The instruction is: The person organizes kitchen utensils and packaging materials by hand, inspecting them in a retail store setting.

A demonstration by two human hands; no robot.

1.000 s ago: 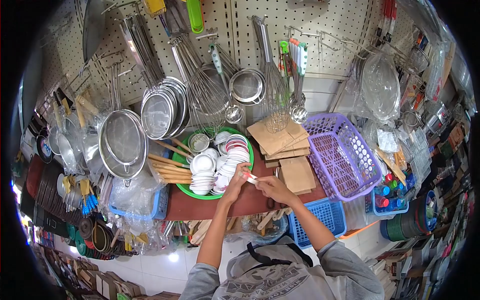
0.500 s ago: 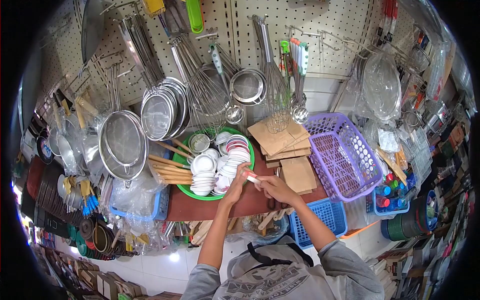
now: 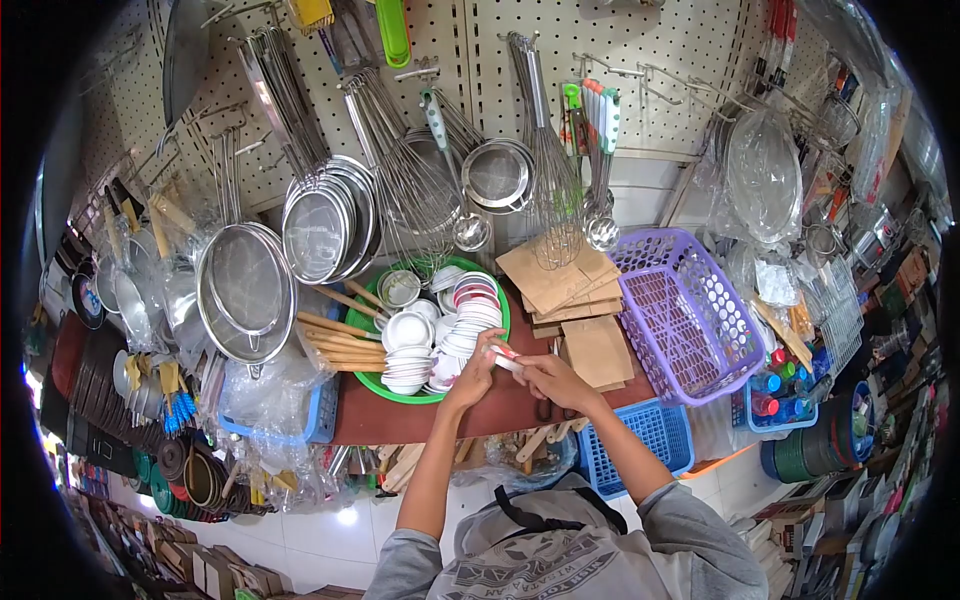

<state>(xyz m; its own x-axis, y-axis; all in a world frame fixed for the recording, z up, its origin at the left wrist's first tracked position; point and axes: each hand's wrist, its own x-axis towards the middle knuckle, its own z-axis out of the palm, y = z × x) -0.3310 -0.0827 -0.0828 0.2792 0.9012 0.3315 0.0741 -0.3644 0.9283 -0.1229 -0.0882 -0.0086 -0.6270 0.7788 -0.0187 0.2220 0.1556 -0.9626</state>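
My left hand [image 3: 476,372] and my right hand [image 3: 553,382] meet above the front of the dark red tabletop [image 3: 400,424]. Between them is a small white-and-red piece [image 3: 508,361], too small in view to name. The left fingers are closed around its left end, while the right fingers pinch its other side. Just left of my hands stands a round green basin [image 3: 374,386] with stacked small white dishes [image 3: 405,362], some with pink rims, and a small strainer [image 3: 399,288]. Scissors [image 3: 543,408] lie partly hidden under my right hand.
Brown paper envelopes [image 3: 597,350] are piled behind my right hand, beside a purple basket [image 3: 690,385]. A blue basket [image 3: 640,440] stands below the table edge. Whisks [image 3: 405,190] and strainers [image 3: 245,285] hang low over the table's back. Wooden handles [image 3: 345,350] lie left of the dishes.
The white-and-red piece is turned slightly between my fingers. Both hands stay in nearly the same place, and the rest looks unchanged.
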